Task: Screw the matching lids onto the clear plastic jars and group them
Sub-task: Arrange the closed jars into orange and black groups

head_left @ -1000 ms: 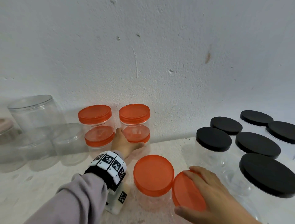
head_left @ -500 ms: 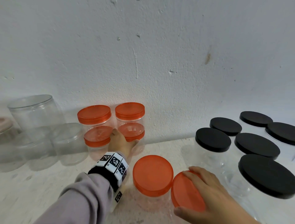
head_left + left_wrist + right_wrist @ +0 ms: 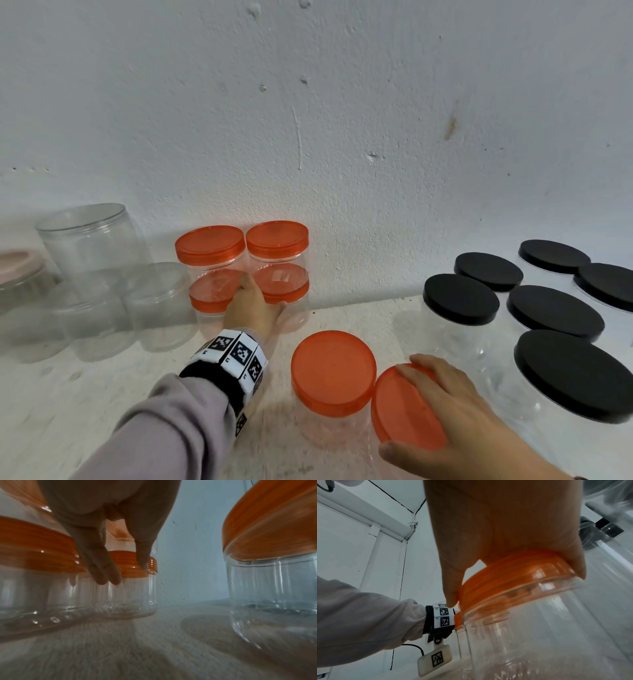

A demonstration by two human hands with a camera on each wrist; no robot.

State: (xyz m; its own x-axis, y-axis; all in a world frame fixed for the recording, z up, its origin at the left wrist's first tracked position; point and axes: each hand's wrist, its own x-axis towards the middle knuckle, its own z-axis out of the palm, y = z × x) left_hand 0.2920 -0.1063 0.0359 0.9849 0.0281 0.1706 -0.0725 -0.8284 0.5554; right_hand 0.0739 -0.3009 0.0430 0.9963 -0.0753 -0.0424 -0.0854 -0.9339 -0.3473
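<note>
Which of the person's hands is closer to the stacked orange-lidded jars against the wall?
The left hand. It reaches between the stacked orange-lidded jars at the wall, touching them. The right hand is nearer the camera, gripping another jar's orange lid.

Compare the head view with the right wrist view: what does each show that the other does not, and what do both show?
Head view only: the black-lidded jars at the right, the lidless clear jars at the left, two stacks of orange-lidded jars against the wall, and the left hand reaching to them.

Right wrist view only: the orange lid's ribbed side, the clear jar under it, and a tag hanging below the left wristband.

Both: the right hand gripping that orange lid, and the left sleeve.
</note>
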